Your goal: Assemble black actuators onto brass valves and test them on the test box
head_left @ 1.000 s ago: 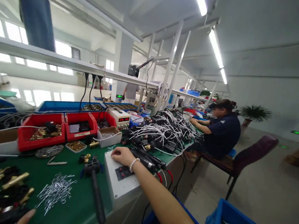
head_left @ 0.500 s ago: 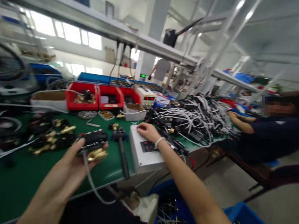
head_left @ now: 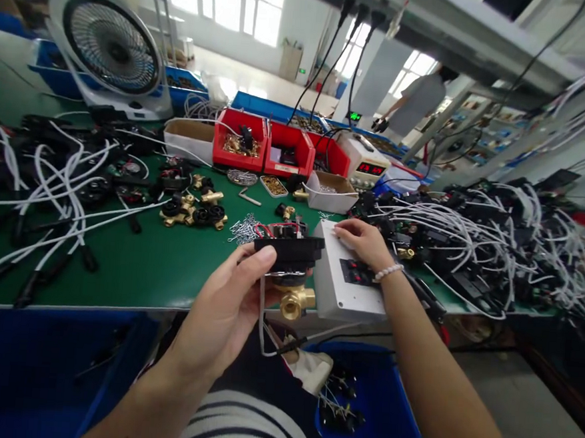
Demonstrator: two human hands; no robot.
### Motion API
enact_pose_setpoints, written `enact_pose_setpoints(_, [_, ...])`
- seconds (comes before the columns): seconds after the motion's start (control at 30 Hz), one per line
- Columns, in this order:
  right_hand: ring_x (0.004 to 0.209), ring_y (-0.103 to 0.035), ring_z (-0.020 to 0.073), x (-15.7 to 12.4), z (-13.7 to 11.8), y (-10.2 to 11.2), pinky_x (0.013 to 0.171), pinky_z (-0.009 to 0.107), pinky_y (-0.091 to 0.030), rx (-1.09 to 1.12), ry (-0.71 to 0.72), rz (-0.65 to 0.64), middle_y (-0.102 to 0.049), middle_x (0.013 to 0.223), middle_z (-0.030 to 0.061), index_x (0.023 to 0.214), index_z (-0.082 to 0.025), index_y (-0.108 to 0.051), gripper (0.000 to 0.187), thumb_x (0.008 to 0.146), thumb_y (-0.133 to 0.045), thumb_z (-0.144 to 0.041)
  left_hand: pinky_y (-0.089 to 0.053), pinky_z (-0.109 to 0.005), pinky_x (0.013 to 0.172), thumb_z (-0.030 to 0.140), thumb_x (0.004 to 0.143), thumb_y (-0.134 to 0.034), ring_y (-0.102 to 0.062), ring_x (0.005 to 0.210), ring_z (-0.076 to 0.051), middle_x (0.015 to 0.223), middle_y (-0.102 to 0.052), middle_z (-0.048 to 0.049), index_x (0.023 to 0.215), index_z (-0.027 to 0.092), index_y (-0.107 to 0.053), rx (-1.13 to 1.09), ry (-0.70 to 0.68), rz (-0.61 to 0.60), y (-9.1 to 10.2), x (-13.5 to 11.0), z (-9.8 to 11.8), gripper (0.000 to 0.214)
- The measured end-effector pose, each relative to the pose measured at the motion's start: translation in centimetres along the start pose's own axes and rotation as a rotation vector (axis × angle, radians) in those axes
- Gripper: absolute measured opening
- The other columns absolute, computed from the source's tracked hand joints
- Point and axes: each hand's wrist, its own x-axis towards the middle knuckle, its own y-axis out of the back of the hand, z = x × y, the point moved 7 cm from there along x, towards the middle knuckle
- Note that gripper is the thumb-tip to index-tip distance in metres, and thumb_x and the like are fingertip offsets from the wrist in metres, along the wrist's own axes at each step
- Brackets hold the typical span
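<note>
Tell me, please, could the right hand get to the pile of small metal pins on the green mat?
Probably yes: the right hand rests on the white control box, and the pins lie just left, with open mat between.

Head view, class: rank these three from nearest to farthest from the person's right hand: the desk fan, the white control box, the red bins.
1. White control box: directly under the right hand, which rests on its top.
2. Red bins: farther back on the bench, to the hand's left.
3. Desk fan: far back-left corner, farthest away.
</note>
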Motion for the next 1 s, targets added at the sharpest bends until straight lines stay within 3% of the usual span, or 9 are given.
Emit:
enact_pose_setpoints(0.2, [0.072,-0.059,0.0145,-0.2,-0.3,0.0,0.069,0.026,-0.046,0.003,-0.03,0.004,-0.068,0.082,0.0091,0.082,-0.011,-0.069,0.024,0.071,-0.066,-0.031,-0.058,-0.03,0.077,0.039,0.08,-0.072,-0.067,0.091,-0.024,0.102,-0.066,-0.0153,0.115,0.009,-0.057,-0.059,0.056,-0.012,-0.2,-0.2,-0.4,0.048])
enact_pose_setpoints(0.3, [0.074,-0.06,0.0153,-0.4,-0.7,0.0,0.071,0.027,-0.046,-0.001,-0.041,0.006,-0.069,0.082,0.0081,0.082,-0.011,-0.069,0.024,0.07,-0.066,-0.031,-0.056,-0.028,0.083,0.036,0.081,-0.073,-0.066,0.094,-0.019,0.111,-0.065,-0.01,0.109,0.014,-0.061,-0.151,0.106,-0.027,-0.3,-0.1,-0.9,0.038])
enact_pose_setpoints(0.4, [0.075,-0.06,0.0159,-0.5,-1.0,0.0,0.073,0.028,-0.046,-0.018,-0.062,0.016,-0.069,0.082,0.0077,0.082,-0.011,-0.069,0.023,0.07,-0.066,-0.03,-0.055,-0.023,0.084,0.029,0.083,-0.071,-0.065,0.091,-0.014,0.108,-0.066,-0.0053,0.103,0.015,-0.066,-0.251,0.152,-0.035,-0.4,0.2,-1.3,0.025])
enact_pose_setpoints(0.5, [0.076,-0.06,0.0162,-0.6,-1.2,0.1,0.074,0.028,-0.046,-0.038,-0.084,0.023,-0.069,0.084,0.0079,0.082,-0.01,-0.07,0.022,0.07,-0.066,-0.028,-0.057,-0.026,0.081,0.024,0.089,-0.062,-0.067,0.09,-0.017,0.102,-0.067,-0.0087,0.107,0.013,-0.067,-0.294,0.202,0.037,0.0,0.2,-1.7,0.021])
enact_pose_setpoints(0.6, [0.077,-0.06,0.0166,-0.7,-1.2,0.1,0.075,0.028,-0.045,-0.054,-0.105,0.022,-0.069,0.085,0.0084,0.084,-0.009,-0.07,0.022,0.071,-0.065,-0.026,-0.058,-0.031,0.079,0.024,0.096,-0.051,-0.067,0.096,-0.023,0.109,-0.066,-0.0131,0.109,0.011,-0.066,-0.284,0.263,0.075,0.2,0.0,-2.1,0.024])
enact_pose_setpoints(0.7, [0.078,-0.06,0.017,-0.8,-1.5,0.2,0.076,0.028,-0.045,-0.061,-0.112,0.024,-0.069,0.085,0.0086,0.083,-0.009,-0.07,0.021,0.071,-0.066,-0.026,-0.058,-0.032,0.082,0.025,0.097,-0.049,-0.066,0.1,-0.024,0.114,-0.065,-0.0147,0.111,0.01,-0.065,-0.285,0.254,0.052,0.1,0.0,-2.0,0.026])
enact_pose_setpoints(1.0, [0.077,-0.058,0.0171,-0.9,-2.0,0.1,0.076,0.029,-0.045,-0.082,-0.121,0.024,-0.069,0.084,0.0092,0.082,-0.009,-0.07,0.022,0.069,-0.065,-0.027,-0.059,-0.031,0.076,0.025,0.098,-0.044,-0.069,0.088,-0.023,0.098,-0.068,-0.0172,0.098,0.007,-0.071,-0.339,0.262,-0.009,-0.6,-0.4,-1.9,0.033])
